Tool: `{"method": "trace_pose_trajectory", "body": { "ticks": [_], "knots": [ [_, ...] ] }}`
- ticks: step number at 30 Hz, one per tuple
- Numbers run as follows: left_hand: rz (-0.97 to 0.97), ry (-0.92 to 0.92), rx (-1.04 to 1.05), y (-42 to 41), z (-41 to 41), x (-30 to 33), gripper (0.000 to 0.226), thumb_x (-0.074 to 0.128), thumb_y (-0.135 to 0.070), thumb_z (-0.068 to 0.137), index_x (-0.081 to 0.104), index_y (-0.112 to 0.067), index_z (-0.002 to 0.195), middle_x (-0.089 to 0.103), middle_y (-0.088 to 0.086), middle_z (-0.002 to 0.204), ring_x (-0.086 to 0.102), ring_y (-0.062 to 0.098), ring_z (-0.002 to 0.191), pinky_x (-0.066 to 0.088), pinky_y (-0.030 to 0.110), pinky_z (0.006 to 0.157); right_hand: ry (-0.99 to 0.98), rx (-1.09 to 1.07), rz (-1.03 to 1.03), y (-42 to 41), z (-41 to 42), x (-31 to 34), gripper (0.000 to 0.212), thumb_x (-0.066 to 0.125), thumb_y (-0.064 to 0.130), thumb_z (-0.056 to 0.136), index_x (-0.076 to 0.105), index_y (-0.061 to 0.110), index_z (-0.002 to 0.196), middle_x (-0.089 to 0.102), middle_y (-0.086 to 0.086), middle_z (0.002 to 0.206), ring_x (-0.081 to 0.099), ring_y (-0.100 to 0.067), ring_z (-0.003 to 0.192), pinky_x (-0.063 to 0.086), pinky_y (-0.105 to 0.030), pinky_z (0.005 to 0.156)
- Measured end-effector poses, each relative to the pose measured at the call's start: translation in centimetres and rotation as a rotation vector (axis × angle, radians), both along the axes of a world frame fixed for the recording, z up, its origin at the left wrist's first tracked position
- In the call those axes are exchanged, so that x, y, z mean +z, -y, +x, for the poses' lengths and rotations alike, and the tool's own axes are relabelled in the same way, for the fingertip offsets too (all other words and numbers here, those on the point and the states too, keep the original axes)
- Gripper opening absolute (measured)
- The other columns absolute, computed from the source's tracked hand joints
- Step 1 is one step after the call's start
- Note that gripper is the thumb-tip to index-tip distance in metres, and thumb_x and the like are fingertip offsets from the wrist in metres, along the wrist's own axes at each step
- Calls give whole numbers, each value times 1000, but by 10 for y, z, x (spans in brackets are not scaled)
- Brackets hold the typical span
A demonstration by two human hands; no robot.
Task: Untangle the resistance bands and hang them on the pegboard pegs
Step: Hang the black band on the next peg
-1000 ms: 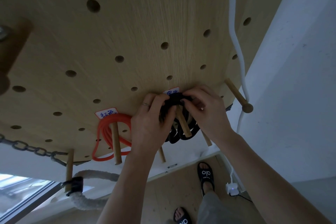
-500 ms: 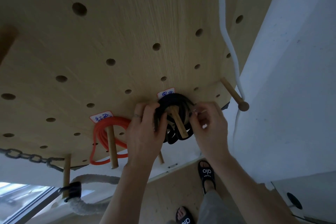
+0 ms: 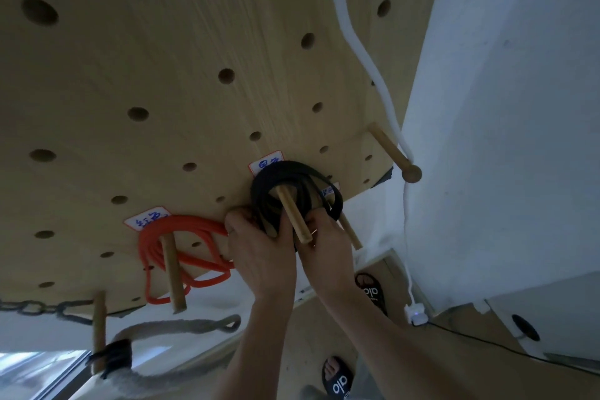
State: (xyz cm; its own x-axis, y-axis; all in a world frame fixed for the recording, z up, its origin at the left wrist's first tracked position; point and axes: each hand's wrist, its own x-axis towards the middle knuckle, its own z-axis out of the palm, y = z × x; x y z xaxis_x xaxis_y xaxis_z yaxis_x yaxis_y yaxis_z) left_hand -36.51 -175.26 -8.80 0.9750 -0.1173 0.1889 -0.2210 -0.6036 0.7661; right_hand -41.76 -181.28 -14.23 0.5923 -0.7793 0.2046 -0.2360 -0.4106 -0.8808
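Gripping black band [image 3: 293, 185] coils looped over wooden peg [image 3: 293, 216] on pegboard [image 3: 162, 75]: left hand [image 3: 259, 256] and right hand [image 3: 328, 247] curled round lower loops. Releasing unevenly probably spills coils off peg tip.

Both hands [image 3: 263, 256] [image 3: 328, 248] grip the black band [image 3: 293, 174] looped over a peg [image 3: 293, 217].
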Motion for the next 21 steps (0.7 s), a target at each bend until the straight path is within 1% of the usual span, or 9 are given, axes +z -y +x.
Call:
{"method": "trace_pose_trajectory", "body": {
  "ticks": [3, 5, 8, 11, 13, 15, 17, 19, 21],
  "knots": [
    [6, -1, 27, 6, -2, -2, 53, 77, -46, 80, 44, -9, 101, 53, 4, 92, 44, 0, 70, 30, 15, 56, -62, -28, -90, 2, 6, -4, 5, 62, 16, 94, 60, 12, 93, 65, 2, 75, 63, -18, 60, 56, -37, 52],
    [14, 18, 41, 7, -1, -4, 44, 76, -34, 84, 44, -9, 100, 53, 6, 91, 43, 0, 69, 28, 13, 57, -61, -65, -155, 4, 6, -2, 5, 64, 8, 92, 60, 10, 89, 63, 1, 69, 61, -18, 54, 48, -28, 45],
    [27, 43, 56, 5, 2, -8, 32, 71, -21, 88, 43, -10, 98, 53, 6, 90, 43, 6, 68, 26, 14, 57, -59, -141, -224, 5, 2, 2, 10, 54, 11, 92, 62, 10, 86, 60, 3, 60, 51, -13, 45, 32, -17, 42],
    [34, 73, 42, 2, 4, -10, 30, 70, -22, 89, 42, -13, 96, 53, 5, 86, 49, 20, 71, 36, 25, 60, -83, -214, -202, 8, 0, -1, 8, 62, 3, 87, 59, 9, 83, 56, 4, 61, 38, -9, 50, 22, -13, 45],
    [36, 94, 33, 1, 5, -9, 30, 71, -21, 89, 42, -15, 95, 52, 4, 85, 49, 22, 73, 40, 31, 62, -109, -219, -199, 11, 1, -5, 13, 68, -1, 85, 60, 9, 85, 57, 2, 64, 39, -9, 54, 19, -10, 50],
    [31, 100, 23, -1, 6, -9, 30, 71, -19, 88, 42, -14, 94, 52, 5, 85, 49, 22, 73, 42, 35, 63, -96, -176, -228, 12, 4, -8, 10, 66, -1, 87, 63, 7, 91, 61, -1, 68, 42, -8, 55, 19, -7, 52],
    [30, 102, 16, -2, 6, -8, 29, 70, -19, 88, 42, -14, 94, 53, 7, 87, 50, 23, 74, 46, 40, 64, -47, -114, -268, 10, 5, -11, 7, 60, 5, 89, 64, 6, 94, 64, -4, 70, 50, -11, 51, 27, -7, 49],
    [35, 107, 10, -3, 6, -9, 29, 69, -20, 89, 41, -16, 93, 53, 8, 89, 50, 25, 75, 49, 45, 66, -19, -72, -285, 5, 4, -15, 12, 54, 11, 91, 64, 7, 93, 64, -4, 73, 56, -15, 49, 37, -16, 44],
    [36, 107, 6, -4, 6, -9, 28, 68, -19, 89, 40, -17, 93, 53, 8, 90, 50, 26, 75, 50, 48, 66, -35, -86, -255, 4, 4, -18, 13, 52, 14, 92, 63, 7, 92, 65, -4, 75, 58, -17, 51, 38, -19, 45]
  ]
}}
